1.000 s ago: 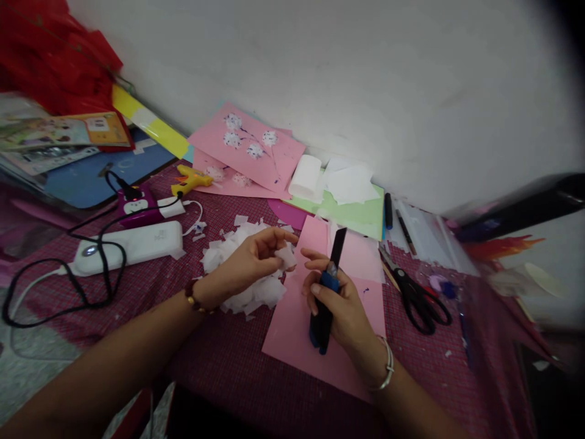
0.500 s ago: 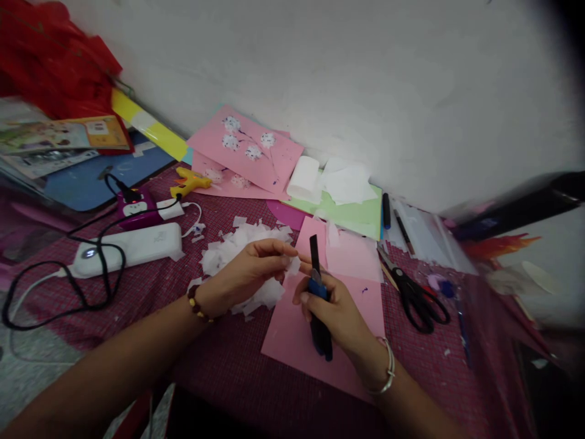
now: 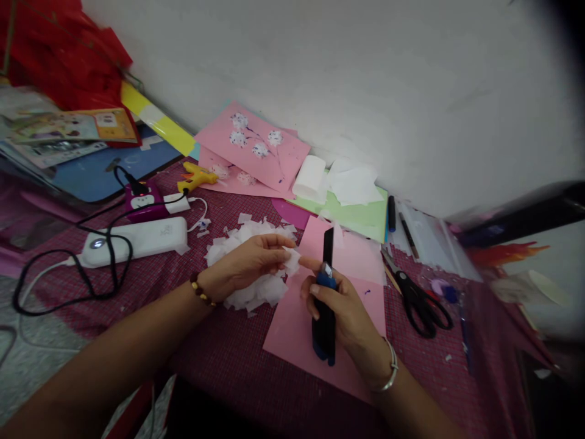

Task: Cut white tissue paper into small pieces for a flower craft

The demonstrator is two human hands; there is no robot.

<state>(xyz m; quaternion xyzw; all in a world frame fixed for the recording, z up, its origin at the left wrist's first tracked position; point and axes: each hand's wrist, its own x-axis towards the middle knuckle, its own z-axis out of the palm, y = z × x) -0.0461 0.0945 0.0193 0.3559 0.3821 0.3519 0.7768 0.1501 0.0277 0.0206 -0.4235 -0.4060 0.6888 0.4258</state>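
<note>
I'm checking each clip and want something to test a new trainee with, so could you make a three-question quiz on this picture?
1. Which thing do the fingertips of the left hand hold?
A) the yellow glue gun
B) a white paper scrap
C) a black marker

2. True or false: the right hand is holding the scissors.

3. Count: how many white blossoms show on the upper pink card near the wall?

Key:
1. B
2. False; it grips a black-and-blue tool.
3. Four
</note>
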